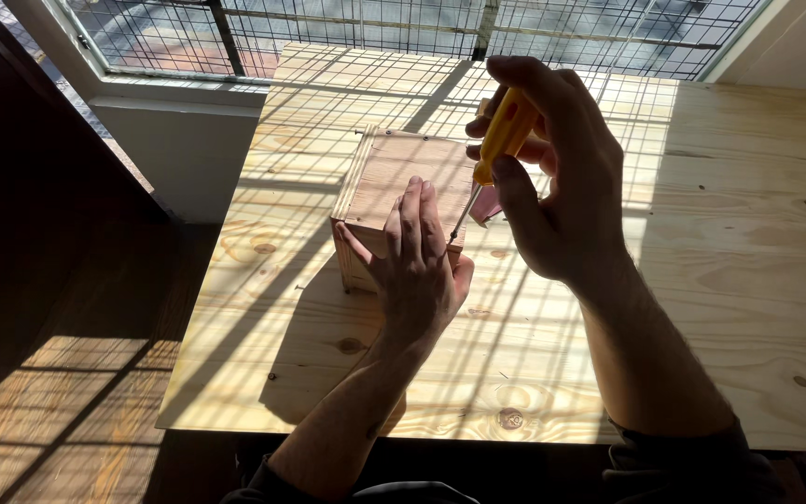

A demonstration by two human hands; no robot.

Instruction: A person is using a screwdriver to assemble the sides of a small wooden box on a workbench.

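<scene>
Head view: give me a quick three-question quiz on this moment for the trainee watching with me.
1. True or false: the right hand grips a yellow-handled screwdriver with its tip angled down toward the wooden box.
2. Which hand lies on the box's near edge? A) left hand B) right hand C) neither
3. Fill in: the box stands on a pale ______ table striped with shadows from the window grille.

Key: 1 true; 2 A; 3 wooden
</scene>
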